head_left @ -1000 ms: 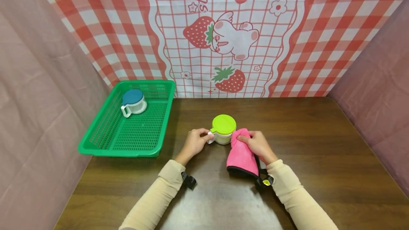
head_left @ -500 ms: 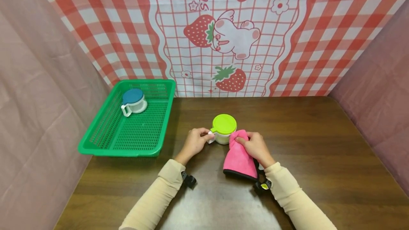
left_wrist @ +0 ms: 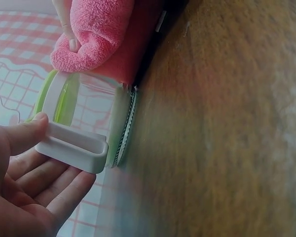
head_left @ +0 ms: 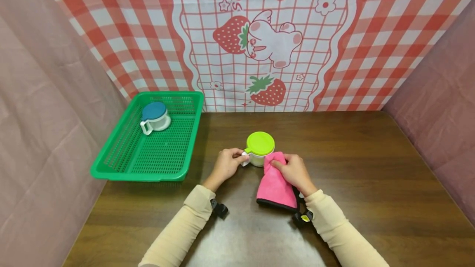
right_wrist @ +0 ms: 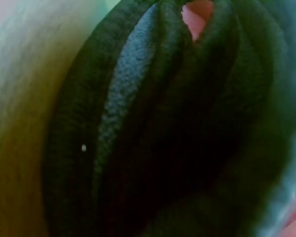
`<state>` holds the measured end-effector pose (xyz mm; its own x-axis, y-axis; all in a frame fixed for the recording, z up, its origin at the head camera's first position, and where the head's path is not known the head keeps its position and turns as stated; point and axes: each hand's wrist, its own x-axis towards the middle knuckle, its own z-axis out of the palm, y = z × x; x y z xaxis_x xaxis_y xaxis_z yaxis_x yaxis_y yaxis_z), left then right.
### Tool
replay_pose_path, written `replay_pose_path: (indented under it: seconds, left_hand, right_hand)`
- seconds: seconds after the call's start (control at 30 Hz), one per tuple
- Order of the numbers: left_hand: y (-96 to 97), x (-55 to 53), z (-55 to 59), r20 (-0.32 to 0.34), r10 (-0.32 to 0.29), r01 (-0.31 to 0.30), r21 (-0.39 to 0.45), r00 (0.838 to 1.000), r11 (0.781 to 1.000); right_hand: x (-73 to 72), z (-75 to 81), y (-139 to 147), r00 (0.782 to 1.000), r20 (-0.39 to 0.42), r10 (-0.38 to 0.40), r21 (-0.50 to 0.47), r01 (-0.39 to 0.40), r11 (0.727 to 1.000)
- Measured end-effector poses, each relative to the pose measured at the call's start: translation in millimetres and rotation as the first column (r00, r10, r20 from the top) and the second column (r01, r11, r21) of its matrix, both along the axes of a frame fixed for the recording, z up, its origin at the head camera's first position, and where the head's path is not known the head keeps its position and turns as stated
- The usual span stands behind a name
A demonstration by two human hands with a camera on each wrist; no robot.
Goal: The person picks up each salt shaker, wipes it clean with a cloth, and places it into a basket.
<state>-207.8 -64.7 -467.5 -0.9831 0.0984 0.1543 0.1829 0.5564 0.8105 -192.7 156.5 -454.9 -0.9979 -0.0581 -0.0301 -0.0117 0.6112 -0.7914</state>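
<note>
A clear jar (left_wrist: 91,101) with a lime-green lid (head_left: 260,143) and a white handle (left_wrist: 74,145) stands upright on the table. My left hand (head_left: 227,165) pinches that handle between thumb and fingers. In my right hand (head_left: 297,171) is a bunched pink cloth (head_left: 276,186) with black edging, pressed against the jar's right side. The cloth's lower part hangs toward the table front. Dark folds of the cloth's edging (right_wrist: 138,123) fill most of the right wrist view and hide the right fingers there.
At the left stands a green perforated basket (head_left: 187,164), holding a similar jar (head_left: 161,124) with a blue lid (head_left: 154,111). A red-and-white checked strawberry curtain (head_left: 241,85) hangs behind the wooden table (head_left: 352,160). Pink cloth walls flank both sides.
My right hand has shifted slightly left and toward me, and the pink cloth's lower edge has swung left. The left hand keeps its hold on the handle; the jar stays in place.
</note>
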Motion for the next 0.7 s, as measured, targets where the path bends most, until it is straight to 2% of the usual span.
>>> replay_pose_path:
  seconds: [0.4,0.7]
  left_hand:
    - [0.8,-0.5,-1.2,-0.001,0.006,-0.006,0.034,1.000,0.999]
    - [0.3,0.5,-1.1,0.008,-0.004,0.004,0.028,1.000,1.000]
  right_hand:
    - [4.4,-1.1,-8,0.994,-0.103,0.031,0.073,-0.023,0.997]
    - [7.7,-4.2,-14,0.991,-0.131,0.037,0.136,-0.019,0.991]
